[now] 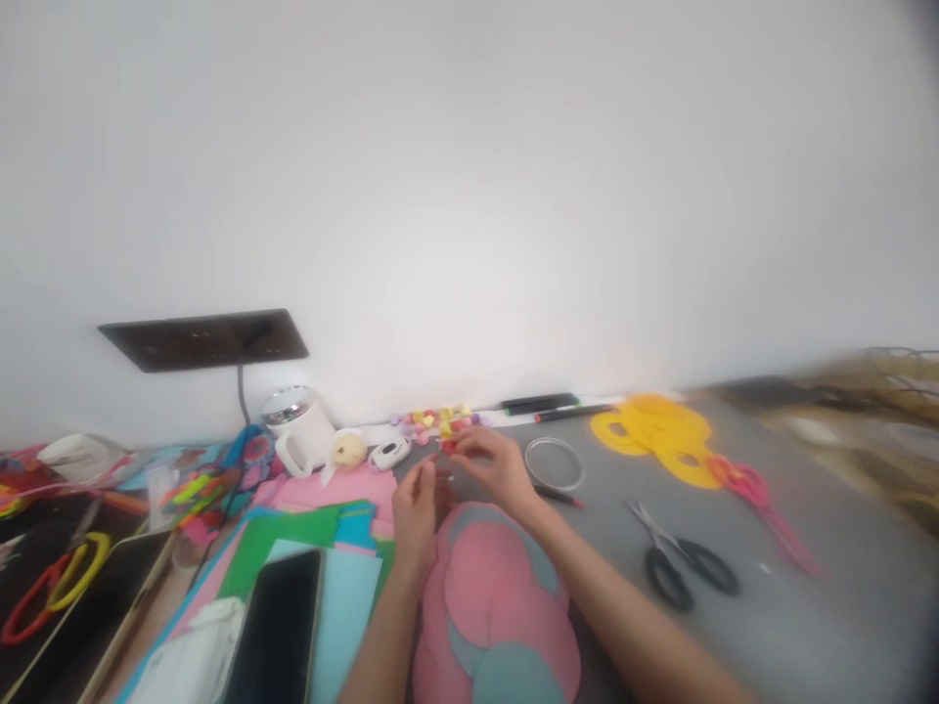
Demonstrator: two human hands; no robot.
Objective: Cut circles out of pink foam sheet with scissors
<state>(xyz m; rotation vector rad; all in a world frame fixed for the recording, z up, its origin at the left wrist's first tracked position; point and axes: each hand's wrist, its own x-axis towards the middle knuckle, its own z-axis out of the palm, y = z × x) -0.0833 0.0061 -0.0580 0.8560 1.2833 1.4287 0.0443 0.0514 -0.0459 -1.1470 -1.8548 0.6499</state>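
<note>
- Coloured pieces (pixel 444 420) lie near the wall (pixel 469 215), just beyond both hands.
- Left hand (pixel 415 513): fingers curled; whether they grasp anything, I cannot tell.
- Right hand (pixel 503 467): fingers bent beside a red piece (pixel 448 445), grip unclear.

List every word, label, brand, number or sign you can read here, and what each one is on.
None can be read.
Socket plate: small pale marks, too blurred to read.
White gadget: its little display is too small and blurred to read.
Pens: any print is too blurred to tell.
Beads: too small to tell whether they bear letters.
Phone: dark screen, no text visible.
</note>
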